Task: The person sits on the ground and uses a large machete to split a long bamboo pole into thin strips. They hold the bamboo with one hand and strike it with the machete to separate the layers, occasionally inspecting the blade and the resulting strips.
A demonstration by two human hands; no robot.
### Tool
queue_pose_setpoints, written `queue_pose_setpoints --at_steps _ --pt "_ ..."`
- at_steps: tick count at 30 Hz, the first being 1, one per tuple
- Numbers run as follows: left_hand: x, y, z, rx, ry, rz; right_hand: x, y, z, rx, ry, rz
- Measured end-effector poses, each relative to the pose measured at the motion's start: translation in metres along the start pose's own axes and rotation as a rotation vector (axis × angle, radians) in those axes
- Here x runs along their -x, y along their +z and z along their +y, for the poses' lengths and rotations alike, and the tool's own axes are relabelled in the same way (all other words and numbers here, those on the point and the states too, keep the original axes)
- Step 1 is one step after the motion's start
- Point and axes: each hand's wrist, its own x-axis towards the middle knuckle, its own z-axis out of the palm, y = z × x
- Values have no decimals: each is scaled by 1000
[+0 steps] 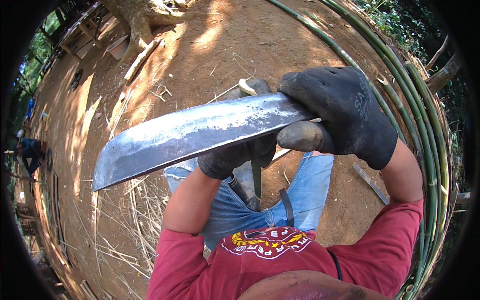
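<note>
My right hand [340, 110], in a black work glove, is closed round the grip of a machete [195, 132]. The wide grey blade reaches across to the left, its tip lowest, with worn, scuffed steel. Behind the blade is my left hand [227, 161], also gloved, mostly covered by the steel. Its fingers appear wrapped round a green bamboo strip [257, 182] that hangs down between my legs. A pale cut piece [246, 87] shows above the blade's upper edge, beside the left glove's fingertips; whether it belongs to the same strip is hidden.
Long green bamboo poles [425, 130] curve along the right side. A flat metal blade [370, 183] lies on the dirt by my right forearm. Thin bamboo slivers [132, 220] litter the ground at left. Farther off are a tree trunk [140, 25], a bucket [118, 47] and another person [31, 156].
</note>
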Motion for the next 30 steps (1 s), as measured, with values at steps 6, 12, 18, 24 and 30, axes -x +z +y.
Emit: queue_pose_setpoints --at_steps 6,12,18,24,30 --pt "-1 3 2 -29 19 -8 -3 5 0 -19 -18 14" --pt "-2 19 11 -30 -8 -89 -1 28 22 -60 91 92" --pt "-5 23 21 -56 7 -195 18 31 62 -182 530 159" --pt "-8 21 18 -32 -16 -177 15 11 29 -306 353 205" --pt "-6 6 14 72 -84 -293 2 11 8 -71 31 151"
